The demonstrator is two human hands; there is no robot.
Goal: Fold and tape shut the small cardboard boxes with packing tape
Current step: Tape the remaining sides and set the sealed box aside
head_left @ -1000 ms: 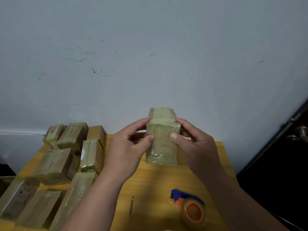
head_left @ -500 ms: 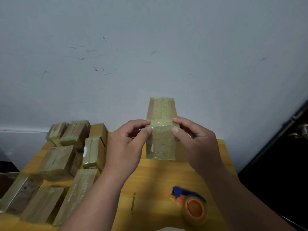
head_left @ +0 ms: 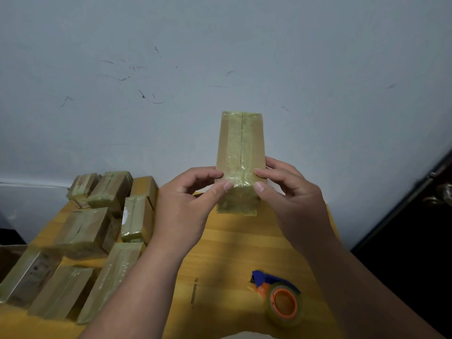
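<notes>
Small tape-wrapped brown cardboard box (head_left: 240, 152) held above yellow wooden worktop (head_left: 234, 245), long axis pointing up and away, left hand (head_left: 186, 204) and right hand (head_left: 291, 194) pinching its near end, pale scuffed wall (head_left: 220, 57) behind.

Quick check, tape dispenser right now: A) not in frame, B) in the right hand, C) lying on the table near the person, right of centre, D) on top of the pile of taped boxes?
C: the tape dispenser lies on the table, untouched, while the left hand and right hand both hold the box above it.
</notes>
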